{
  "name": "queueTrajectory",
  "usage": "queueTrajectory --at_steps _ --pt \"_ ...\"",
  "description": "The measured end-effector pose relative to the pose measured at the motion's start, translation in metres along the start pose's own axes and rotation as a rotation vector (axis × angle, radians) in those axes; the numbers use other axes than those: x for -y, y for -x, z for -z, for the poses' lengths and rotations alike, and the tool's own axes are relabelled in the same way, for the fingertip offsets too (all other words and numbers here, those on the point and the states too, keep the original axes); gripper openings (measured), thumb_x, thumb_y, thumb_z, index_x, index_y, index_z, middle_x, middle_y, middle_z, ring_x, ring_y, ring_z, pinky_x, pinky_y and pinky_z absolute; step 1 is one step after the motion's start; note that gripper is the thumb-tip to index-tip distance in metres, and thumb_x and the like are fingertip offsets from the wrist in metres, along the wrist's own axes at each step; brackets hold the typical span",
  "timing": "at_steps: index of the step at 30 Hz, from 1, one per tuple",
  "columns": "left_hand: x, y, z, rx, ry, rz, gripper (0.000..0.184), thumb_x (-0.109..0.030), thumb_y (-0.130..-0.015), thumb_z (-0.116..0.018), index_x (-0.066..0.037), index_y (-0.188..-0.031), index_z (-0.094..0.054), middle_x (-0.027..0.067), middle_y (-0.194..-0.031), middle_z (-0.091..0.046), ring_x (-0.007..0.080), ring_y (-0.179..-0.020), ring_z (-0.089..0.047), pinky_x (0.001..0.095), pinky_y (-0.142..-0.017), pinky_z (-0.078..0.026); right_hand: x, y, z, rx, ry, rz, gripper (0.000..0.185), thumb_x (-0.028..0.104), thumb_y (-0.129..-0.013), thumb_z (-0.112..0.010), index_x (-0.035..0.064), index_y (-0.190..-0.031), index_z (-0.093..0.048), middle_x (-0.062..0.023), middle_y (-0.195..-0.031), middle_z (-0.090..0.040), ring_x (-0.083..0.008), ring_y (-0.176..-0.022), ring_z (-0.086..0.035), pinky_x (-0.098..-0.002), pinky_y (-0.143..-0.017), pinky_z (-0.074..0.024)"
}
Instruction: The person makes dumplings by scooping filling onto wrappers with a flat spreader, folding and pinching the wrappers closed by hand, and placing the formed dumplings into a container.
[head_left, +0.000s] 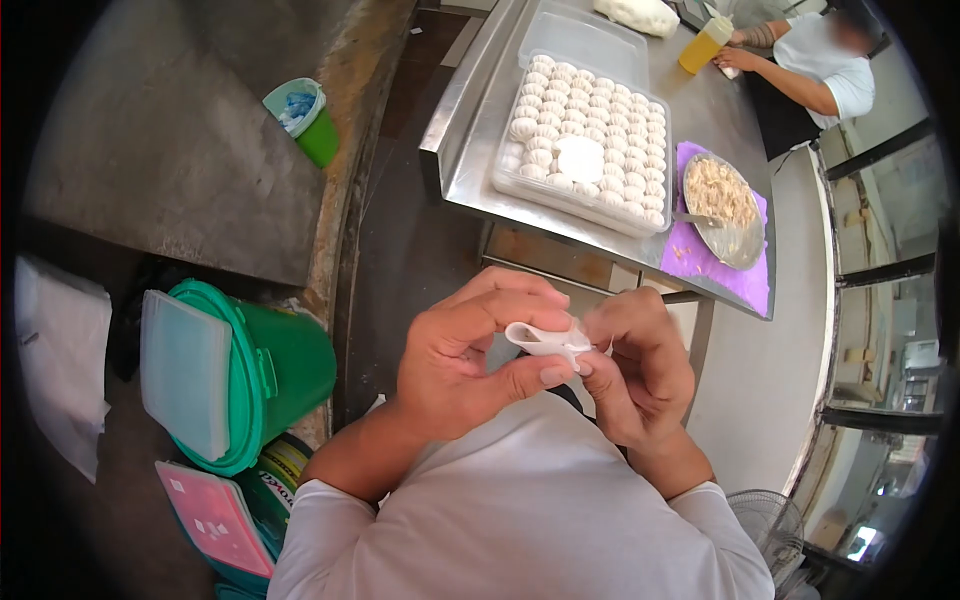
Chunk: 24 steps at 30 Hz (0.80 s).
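In front of my chest, my left hand [455,360] is closed around a white dumpling wrapper [540,342], its fingers above and its thumb below. The wrapper is folded over, with an open loop at its left end. My right hand [640,365] pinches the wrapper's right edge between thumb and fingers; its fingertips are slightly blurred. Whether filling lies inside is hidden. Beyond my hands, a clear plastic tray [575,205] holds rows of pleated dumplings [610,125]. To its right, an oval metal plate [742,258] carries a pale chopped filling [720,190] and a utensil.
The steel table [470,165] bears a purple cloth [690,255] and a yellow squeeze bottle [706,45]. Another person [825,65] works at its far right. At left stand a lidded green bucket [290,350], a small green bin [320,138] and a pink-lidded container [215,515].
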<state>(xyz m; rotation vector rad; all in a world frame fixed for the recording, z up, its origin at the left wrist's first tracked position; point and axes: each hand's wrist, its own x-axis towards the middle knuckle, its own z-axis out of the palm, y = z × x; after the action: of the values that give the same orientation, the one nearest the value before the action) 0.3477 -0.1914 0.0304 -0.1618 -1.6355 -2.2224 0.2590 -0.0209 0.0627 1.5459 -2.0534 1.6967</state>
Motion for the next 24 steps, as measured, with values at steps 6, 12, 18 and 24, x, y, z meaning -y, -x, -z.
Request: queueTrajectory --at_steps 6,12,18,24 --pt "-0.002 0.005 -0.002 -0.091 0.001 -0.029 0.032 0.0 -0.083 -0.081 0.0 -0.113 -0.069 0.0128 -0.113 -0.064 0.0159 -0.101 -0.062 0.0284 -0.086 -0.049 0.005 -0.003 -0.005 0.025 0.002 -0.086 0.015 -0.002 -0.088 -0.072 -0.0046 -0.102 -0.065 -0.014 -0.092 -0.063 -0.0222 -0.078 -0.057 -0.0303 -0.064 -0.0479" --pt "-0.004 0.006 0.008 -0.038 -0.224 -0.212 0.031 -0.002 -0.083 -0.082 0.0 -0.111 -0.069 0.0132 -0.111 -0.065 0.0161 -0.095 -0.062 0.0285 -0.082 -0.049 -0.006 -0.008 -0.011 0.014 -0.12 0.039 0.016 -0.001 -0.089 -0.071 -0.0049 -0.103 -0.063 -0.0137 -0.092 -0.062 -0.0215 -0.078 -0.055 -0.0304 -0.065 -0.0475" --pt "0.009 0.012 -0.023 -0.379 -0.131 -0.251 0.019 -0.006 -0.087 -0.079 -0.002 -0.104 -0.071 0.0112 -0.105 -0.065 0.0143 -0.087 -0.059 0.0274 -0.075 -0.049 -0.018 -0.014 -0.002 0.107 -0.191 0.009 0.013 0.003 -0.091 -0.07 -0.0044 -0.099 -0.063 -0.0128 -0.09 -0.061 -0.0213 -0.077 -0.055 -0.0301 -0.065 -0.0462" --pt "0.009 0.016 -0.03 -0.348 -0.397 -0.322 0.021 -0.009 -0.091 -0.076 0.0 -0.109 -0.07 0.013 -0.109 -0.065 0.0192 -0.098 -0.062 0.0313 -0.083 -0.05 -0.033 -0.027 0.008 0.107 -0.268 0.115 0.01 0.003 -0.087 -0.074 -0.0011 -0.093 -0.067 -0.0114 -0.088 -0.061 -0.0201 -0.08 -0.056 -0.0288 -0.067 -0.0462"
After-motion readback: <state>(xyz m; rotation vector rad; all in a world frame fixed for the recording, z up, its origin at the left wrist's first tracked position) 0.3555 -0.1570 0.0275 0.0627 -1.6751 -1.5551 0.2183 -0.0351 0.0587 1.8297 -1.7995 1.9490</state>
